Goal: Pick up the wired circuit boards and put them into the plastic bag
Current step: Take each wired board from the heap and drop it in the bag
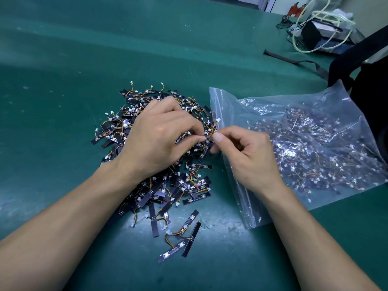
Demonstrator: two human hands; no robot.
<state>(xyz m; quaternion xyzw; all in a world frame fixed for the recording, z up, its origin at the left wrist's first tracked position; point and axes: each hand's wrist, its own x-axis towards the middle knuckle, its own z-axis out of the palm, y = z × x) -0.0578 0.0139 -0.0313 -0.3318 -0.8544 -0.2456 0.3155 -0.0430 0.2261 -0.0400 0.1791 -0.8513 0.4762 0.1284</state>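
A heap of small black wired circuit boards [168, 185] with orange-yellow wires and white plugs lies on the green mat. My left hand [159, 135] hovers over the heap, fingers curled and pinching boards at its right edge. My right hand [245, 152] meets it there, thumb and forefinger pinching a wired circuit board [211, 134] beside the bag's mouth. The clear zip plastic bag [304, 143] lies flat to the right, holding many boards, its open zip edge facing the heap. My hands hide part of the heap.
The green mat [63, 101] covers the table. A few loose boards [180, 238] lie nearer me. A black bag with a strap [369, 66] sits at far right, and a dark box with white cables [321, 30] at the back right.
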